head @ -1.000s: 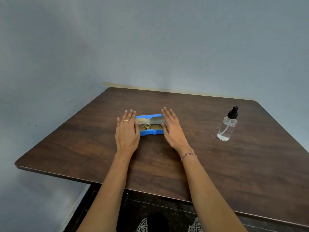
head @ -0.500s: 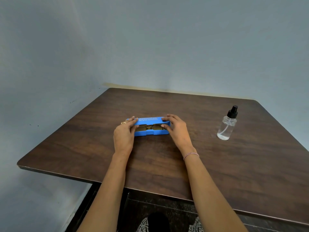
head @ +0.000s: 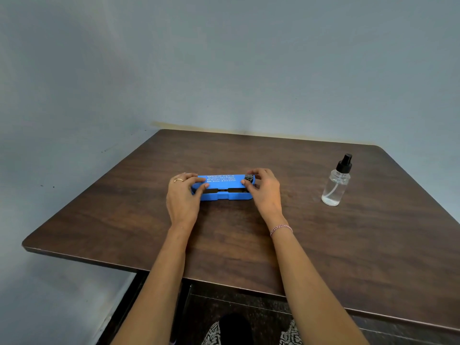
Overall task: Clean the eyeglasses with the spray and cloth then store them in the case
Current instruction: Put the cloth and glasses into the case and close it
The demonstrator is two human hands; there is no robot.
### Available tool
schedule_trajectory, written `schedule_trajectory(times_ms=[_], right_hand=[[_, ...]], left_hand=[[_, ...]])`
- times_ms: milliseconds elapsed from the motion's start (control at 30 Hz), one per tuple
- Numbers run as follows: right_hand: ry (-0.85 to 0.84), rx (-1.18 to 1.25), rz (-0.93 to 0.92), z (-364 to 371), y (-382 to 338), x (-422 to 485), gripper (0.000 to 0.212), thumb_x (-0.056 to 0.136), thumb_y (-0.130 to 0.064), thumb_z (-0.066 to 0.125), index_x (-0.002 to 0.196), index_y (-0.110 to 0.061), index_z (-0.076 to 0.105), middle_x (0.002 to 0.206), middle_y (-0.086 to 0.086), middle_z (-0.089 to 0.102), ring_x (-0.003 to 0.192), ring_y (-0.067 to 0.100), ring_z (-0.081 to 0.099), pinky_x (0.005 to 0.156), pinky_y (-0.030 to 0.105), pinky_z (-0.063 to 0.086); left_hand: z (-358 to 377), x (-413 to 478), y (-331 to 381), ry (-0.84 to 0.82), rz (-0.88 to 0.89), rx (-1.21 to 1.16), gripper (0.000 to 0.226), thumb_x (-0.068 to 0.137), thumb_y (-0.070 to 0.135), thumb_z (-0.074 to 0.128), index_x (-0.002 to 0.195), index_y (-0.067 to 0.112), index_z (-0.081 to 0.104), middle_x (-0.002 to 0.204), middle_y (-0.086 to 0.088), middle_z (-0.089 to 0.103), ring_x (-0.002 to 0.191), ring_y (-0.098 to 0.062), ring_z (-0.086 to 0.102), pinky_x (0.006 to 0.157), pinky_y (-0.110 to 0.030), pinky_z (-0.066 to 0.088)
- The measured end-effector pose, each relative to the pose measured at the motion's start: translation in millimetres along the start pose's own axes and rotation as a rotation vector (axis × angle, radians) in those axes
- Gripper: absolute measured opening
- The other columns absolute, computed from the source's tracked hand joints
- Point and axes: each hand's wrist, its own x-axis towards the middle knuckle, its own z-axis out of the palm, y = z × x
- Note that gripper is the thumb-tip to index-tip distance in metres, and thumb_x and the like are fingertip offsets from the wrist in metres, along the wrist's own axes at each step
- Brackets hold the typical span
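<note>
Crosswise, blue case (head: pixel 221 187), long axis left-right

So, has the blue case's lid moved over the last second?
Yes. The lid has swung down toward the person, almost onto the case base, which stays put left of the spray bottle; a dark gap remains.

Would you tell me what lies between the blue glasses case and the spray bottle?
In the head view, only bare table lies between the blue case and spray bottle, past the right hand.
</note>
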Motion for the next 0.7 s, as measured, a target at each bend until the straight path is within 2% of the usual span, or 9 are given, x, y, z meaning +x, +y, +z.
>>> schedule_trajectory(times_ms=[67, 133, 267, 400, 533, 633, 700], right_hand=[[-0.021, 0.029, 0.052, 0, 2, 1, 0.036, 0.083, -0.019, 0.069, 0.117, -0.014, 0.059, 0.122, 0.002, 0.053, 0.111, 0.013, 0.053, 0.097, 0.032, 0.048], [-0.050, 0.050, 0.087, 1, 4, 2, 0.042, 0.083, -0.021, 0.070, 0.123, -0.014, 0.056, 0.124, 0.004, 0.054, 0.113, 0.015, 0.054, 0.098, 0.033, 0.047], [-0.112, 0.111, 0.161, -1, 5, 0, 0.048, 0.084, -0.021, 0.069, 0.129, -0.015, 0.053, 0.125, 0.006, 0.059, 0.115, 0.018, 0.056, 0.099, 0.033, 0.047], [-0.135, 0.143, 0.165, -3, 5, -1, 0.045, 0.085, -0.018, 0.068, 0.127, -0.015, 0.055, 0.125, 0.007, 0.060, 0.114, 0.016, 0.056, 0.094, 0.024, 0.044], [-0.131, 0.176, 0.155, -5, 7, 0, 0.041, 0.083, -0.019, 0.069, 0.123, -0.017, 0.057, 0.122, 0.006, 0.061, 0.106, 0.014, 0.057, 0.088, 0.024, 0.047], [-0.135, 0.215, 0.136, -5, 9, 1, 0.040, 0.083, -0.020, 0.070, 0.121, -0.022, 0.057, 0.123, 0.006, 0.059, 0.106, 0.017, 0.058, 0.090, 0.029, 0.051], [-0.131, 0.271, 0.141, -6, 9, 2, 0.044, 0.080, -0.019, 0.072, 0.122, -0.023, 0.056, 0.119, 0.003, 0.059, 0.101, 0.016, 0.060, 0.086, 0.028, 0.054]], left_hand=[[0, 0, 0, -0.018, -0.058, -0.055, 0.022, 0.079, 0.030, 0.072, 0.100, 0.023, 0.072, 0.118, 0.001, 0.060, 0.116, -0.014, 0.049, 0.085, -0.026, 0.042], [0, 0, -2, -0.035, -0.099, -0.093, 0.033, 0.079, 0.031, 0.073, 0.110, 0.022, 0.068, 0.125, -0.002, 0.056, 0.118, -0.016, 0.049, 0.090, -0.029, 0.043], [2, 2, -5, -0.091, -0.159, -0.166, 0.050, 0.078, 0.033, 0.074, 0.126, 0.024, 0.059, 0.127, -0.003, 0.059, 0.118, -0.018, 0.053, 0.097, -0.033, 0.044], [5, 1, -11, -0.144, -0.210, -0.222, 0.052, 0.076, 0.038, 0.075, 0.124, 0.029, 0.059, 0.115, -0.003, 0.066, 0.097, -0.017, 0.063, 0.088, -0.033, 0.052], [3, 1, -9, -0.129, -0.220, -0.262, 0.051, 0.075, 0.033, 0.076, 0.123, 0.025, 0.061, 0.117, -0.003, 0.066, 0.097, -0.014, 0.063, 0.088, -0.026, 0.050], [2, 2, -7, -0.123, -0.255, -0.397, 0.052, 0.072, 0.025, 0.080, 0.122, 0.022, 0.062, 0.118, -0.004, 0.066, 0.093, -0.008, 0.062, 0.087, -0.021, 0.049], [1, 4, -8, -0.128, -0.292, -0.503, 0.055, 0.069, 0.021, 0.082, 0.121, 0.022, 0.062, 0.119, -0.004, 0.065, 0.096, -0.006, 0.062, 0.089, -0.022, 0.050]])
